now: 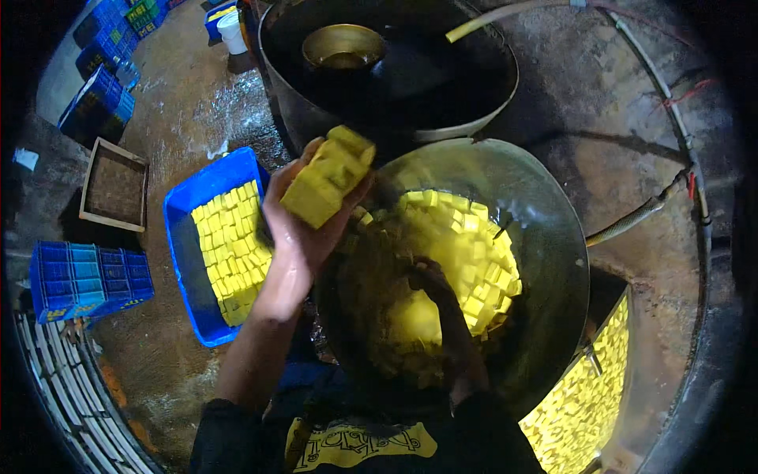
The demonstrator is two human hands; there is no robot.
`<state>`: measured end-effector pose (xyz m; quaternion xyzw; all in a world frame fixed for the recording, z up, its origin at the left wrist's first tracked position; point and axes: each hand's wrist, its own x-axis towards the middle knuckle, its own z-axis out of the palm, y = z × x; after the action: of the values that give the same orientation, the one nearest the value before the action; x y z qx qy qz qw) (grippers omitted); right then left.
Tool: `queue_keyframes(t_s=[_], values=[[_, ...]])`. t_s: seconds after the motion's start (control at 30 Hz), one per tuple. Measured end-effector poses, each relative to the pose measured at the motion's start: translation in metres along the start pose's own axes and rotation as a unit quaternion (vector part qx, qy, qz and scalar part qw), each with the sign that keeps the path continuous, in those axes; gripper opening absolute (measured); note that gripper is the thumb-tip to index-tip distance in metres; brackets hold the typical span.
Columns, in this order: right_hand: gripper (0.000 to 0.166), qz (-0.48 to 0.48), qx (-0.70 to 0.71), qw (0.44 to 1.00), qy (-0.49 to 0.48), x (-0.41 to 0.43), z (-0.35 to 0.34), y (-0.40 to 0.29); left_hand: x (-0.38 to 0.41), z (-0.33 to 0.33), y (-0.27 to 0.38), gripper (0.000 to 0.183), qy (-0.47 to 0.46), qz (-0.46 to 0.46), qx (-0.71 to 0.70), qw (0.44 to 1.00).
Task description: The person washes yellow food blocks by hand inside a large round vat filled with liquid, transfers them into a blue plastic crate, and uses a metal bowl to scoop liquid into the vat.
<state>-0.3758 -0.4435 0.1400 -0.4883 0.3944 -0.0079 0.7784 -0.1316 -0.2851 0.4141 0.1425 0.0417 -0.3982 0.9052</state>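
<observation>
Several yellow blocks, probably tofu [331, 178], rest stacked in my left hand [314, 195], which is raised between a blue crate and a big round metal pan. My right hand [427, 277] reaches down over the pan [533, 195]; its fingers look curled, but shadow hides whether they hold a block. Many yellow blocks [474, 266] lie in the steaming, cloudy liquid there, bunched towards the pan's right side. To the left, the blue plastic crate [183, 284] holds rows of closely packed yellow blocks [231, 237], partly covered by my left forearm.
Beyond the pan stands a larger metal vat [290, 101] with a brass-coloured bowl [343, 44] in it and a hose [485, 22] over its rim. A container of yellow blocks [583, 385] is at lower right. A wooden frame tray [113, 183] and blue crates [89, 281] stand left.
</observation>
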Motion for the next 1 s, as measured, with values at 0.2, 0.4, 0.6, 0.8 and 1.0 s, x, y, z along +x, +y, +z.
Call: queue_keyframes(t_s=[0.2, 0.4, 0.6, 0.8, 1.0], values=[[0.038, -0.116, -0.010, 0.990, -0.081, -0.099, 0.127, -0.138, -0.032, -0.087, 0.048, 0.052, 0.055, 0.014, -0.034, 0.998], [0.029, -0.270, -0.272, 0.920, -0.081, -0.139, 0.278, -0.201, -0.051, -0.122, 0.046, 0.048, 0.097, -0.034, -0.022, 0.995], [0.033, -0.214, -0.291, 0.930, -0.072, -0.130, 0.354, -0.167, -0.078, -0.147, 0.083, 0.042, 0.018, -0.051, -0.182, 0.982], [0.062, -0.410, -0.534, 0.739, -0.011, -0.117, 0.430, -0.134, -0.112, -0.192, 0.128, 0.039, 0.065, -0.048, -0.207, 0.975], [0.076, 0.067, -0.320, 0.905, -0.273, -0.041, 0.445, -0.050, -0.143, -0.276, 0.141, 0.053, 0.045, 0.112, 0.233, 0.965]])
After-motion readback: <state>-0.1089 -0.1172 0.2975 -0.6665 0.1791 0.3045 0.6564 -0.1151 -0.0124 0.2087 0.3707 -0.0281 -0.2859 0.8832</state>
